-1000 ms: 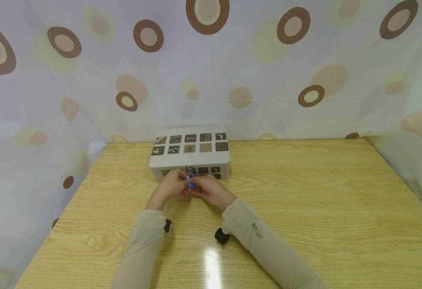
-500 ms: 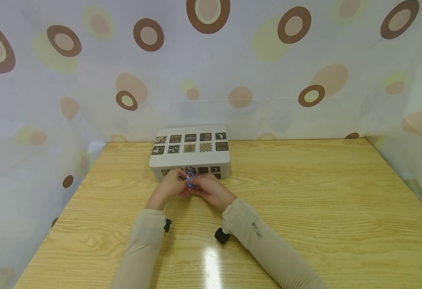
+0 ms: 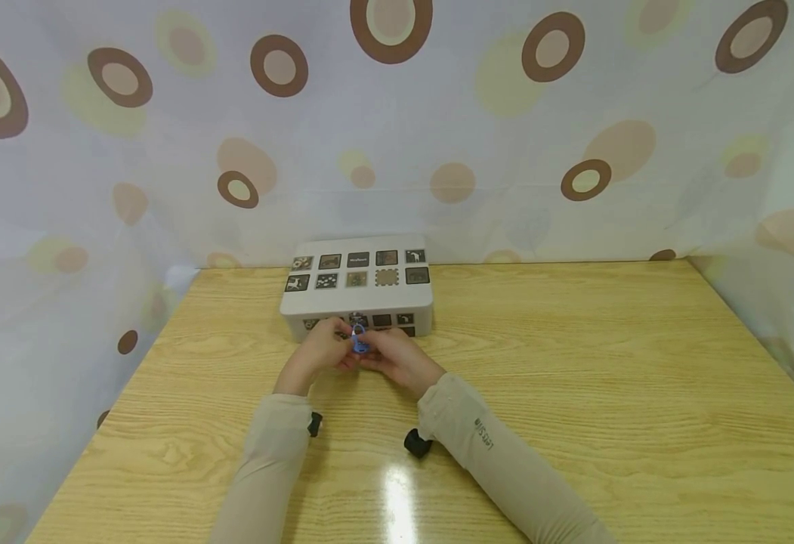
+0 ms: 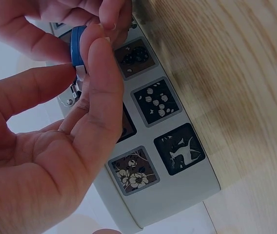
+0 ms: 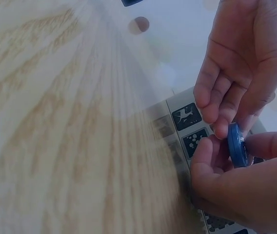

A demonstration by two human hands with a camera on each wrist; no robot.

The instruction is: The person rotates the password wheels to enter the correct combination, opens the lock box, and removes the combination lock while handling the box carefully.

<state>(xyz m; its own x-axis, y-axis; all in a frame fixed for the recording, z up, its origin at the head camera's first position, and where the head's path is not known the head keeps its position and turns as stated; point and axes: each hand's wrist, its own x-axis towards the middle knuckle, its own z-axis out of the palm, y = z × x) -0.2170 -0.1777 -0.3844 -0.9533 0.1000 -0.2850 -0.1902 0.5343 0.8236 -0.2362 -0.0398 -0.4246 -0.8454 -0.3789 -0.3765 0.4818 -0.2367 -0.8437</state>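
A blue padlock [image 3: 360,347] is at the front of a white box [image 3: 342,304] with dark square pictures, just below its metal clasp [image 3: 356,317]. Its shackle points up toward the clasp; I cannot tell whether it passes through. My left hand [image 3: 320,352] pinches the padlock from the left, thumb and index finger at the shackle end in the left wrist view. From the right, my right hand [image 3: 402,358] grips the body between thumb and fingers. The right wrist view shows the padlock [image 5: 236,145] edge-on, partly covered by fingers.
The box stands at the back of a wooden table [image 3: 573,378], close to a curtain [image 3: 492,219] with brown ringed spots. Black wrist devices, one a small black block [image 3: 418,443], hang at both sleeves.
The right thumb has shifted slightly on the padlock, and more of its blue front shows. Both arms and the box stay in place.
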